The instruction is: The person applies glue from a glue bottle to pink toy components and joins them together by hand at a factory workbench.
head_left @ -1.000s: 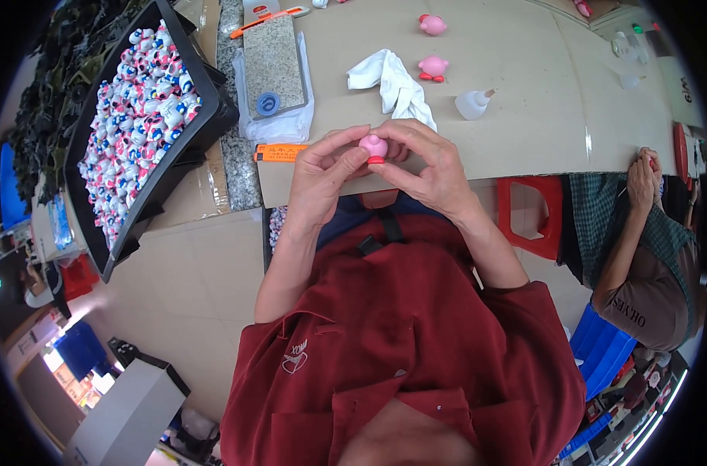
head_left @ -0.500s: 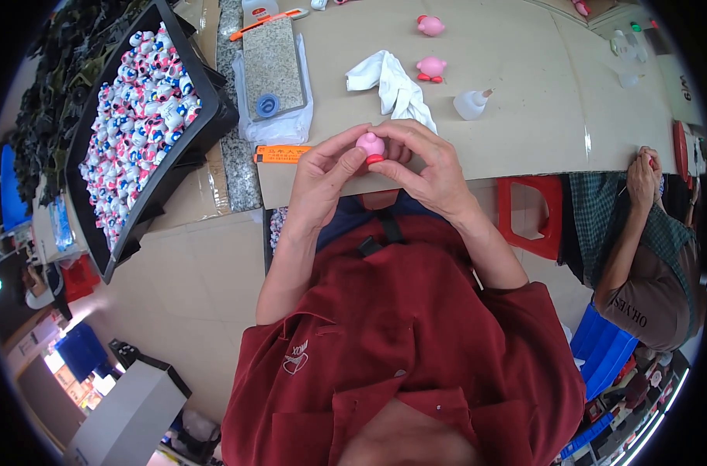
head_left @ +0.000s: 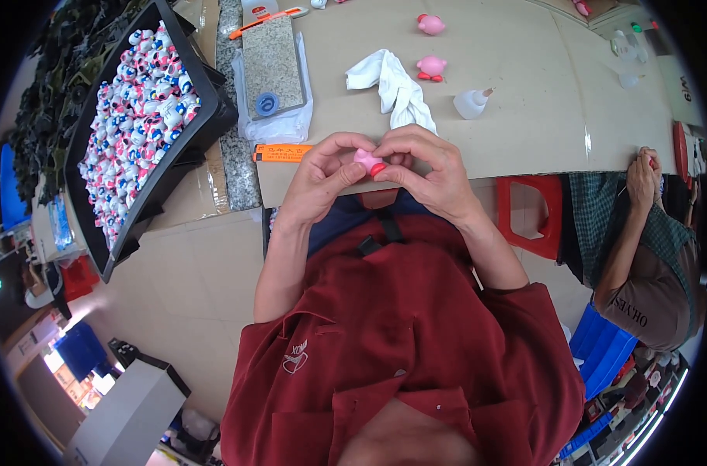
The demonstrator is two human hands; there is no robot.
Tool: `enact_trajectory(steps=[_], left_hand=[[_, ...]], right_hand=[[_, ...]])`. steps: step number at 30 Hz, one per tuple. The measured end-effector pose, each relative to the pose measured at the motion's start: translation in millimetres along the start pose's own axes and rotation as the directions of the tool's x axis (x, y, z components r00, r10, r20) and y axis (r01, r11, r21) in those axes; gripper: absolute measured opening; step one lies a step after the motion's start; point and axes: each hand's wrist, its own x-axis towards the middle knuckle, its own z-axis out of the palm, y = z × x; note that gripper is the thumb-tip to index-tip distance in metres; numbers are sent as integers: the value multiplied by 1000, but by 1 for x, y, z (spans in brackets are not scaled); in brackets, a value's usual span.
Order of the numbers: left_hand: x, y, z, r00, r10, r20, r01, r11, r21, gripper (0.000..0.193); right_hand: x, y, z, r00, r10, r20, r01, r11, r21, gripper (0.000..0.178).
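Between both hands, just over the table's near edge, I hold a small round pink figurine (head_left: pixel 364 159) with red feet. My left hand (head_left: pixel 328 175) grips its pink body with thumb and fingers. My right hand (head_left: pixel 427 167) pinches it from the other side, the thumb at a red foot; the fingers partly hide the toy. Beyond my hands lies a crumpled white glove-like cloth (head_left: pixel 396 89). Two similar pink figurines sit farther off: one upright on red feet (head_left: pixel 431 67), the other lying tipped (head_left: pixel 430 25).
A small white squeeze bottle (head_left: pixel 471 104) stands to the right. At left are a granite slab (head_left: pixel 274 66) with a blue ring-shaped cap (head_left: pixel 267 104), an orange knife (head_left: pixel 268 23), and a black crate (head_left: pixel 214 105) full of small figures. A co-worker's hands (head_left: pixel 643 180) are at far right.
The pink figurine has been turned in my fingers, so its red foot now points toward my right thumb. Both hands have shifted slightly; the things on the table stay put.
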Motion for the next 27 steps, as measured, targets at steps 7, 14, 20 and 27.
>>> enact_trajectory(steps=[7, 14, 20, 27], left_hand=[[1, -3, 0, 996, 93, 16, -94, 993, 75, 18], [0, -2, 1, 996, 89, 8, -89, 991, 97, 20], [2, 8, 6, 999, 53, -7, -53, 998, 44, 27], [2, 4, 0, 985, 137, 103, -156, 966, 205, 27]], right_hand=[[-1, 3, 3, 987, -159, -29, 155, 983, -98, 20], [-3, 6, 3, 987, -159, -28, 156, 984, -91, 20], [-2, 2, 2, 994, -103, -33, 100, 991, -84, 22], [-2, -6, -5, 993, -112, -22, 110, 989, -98, 24]])
